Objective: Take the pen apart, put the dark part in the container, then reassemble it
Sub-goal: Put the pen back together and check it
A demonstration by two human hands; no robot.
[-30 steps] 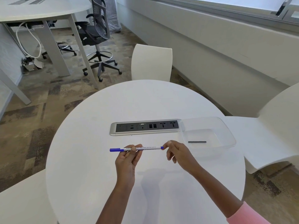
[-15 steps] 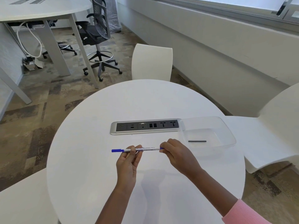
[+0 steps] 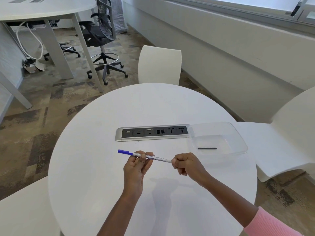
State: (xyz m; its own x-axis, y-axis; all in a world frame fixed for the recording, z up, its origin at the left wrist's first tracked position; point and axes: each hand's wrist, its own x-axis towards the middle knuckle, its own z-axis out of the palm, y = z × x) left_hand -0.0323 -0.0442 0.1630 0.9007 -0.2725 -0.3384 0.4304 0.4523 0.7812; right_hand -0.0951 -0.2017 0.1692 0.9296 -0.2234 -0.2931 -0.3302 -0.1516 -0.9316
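A thin white pen with a blue cap at its left end is held above the round white table, tilted down to the right. My left hand pinches its barrel near the middle. My right hand is closed over its right end, which is hidden in the fingers. A short dark rod lies flat on the floor of the clear plastic container at the table's right edge, apart from both hands.
A silver power and socket strip is set into the table just behind the hands. White chairs stand at the far side, the right and the near left. A desk and black office chair stand beyond.
My right hand has closed fully over the pen's right end, hiding the blue tip. The pen has tilted, right end lower than before. My left hand keeps its grip.
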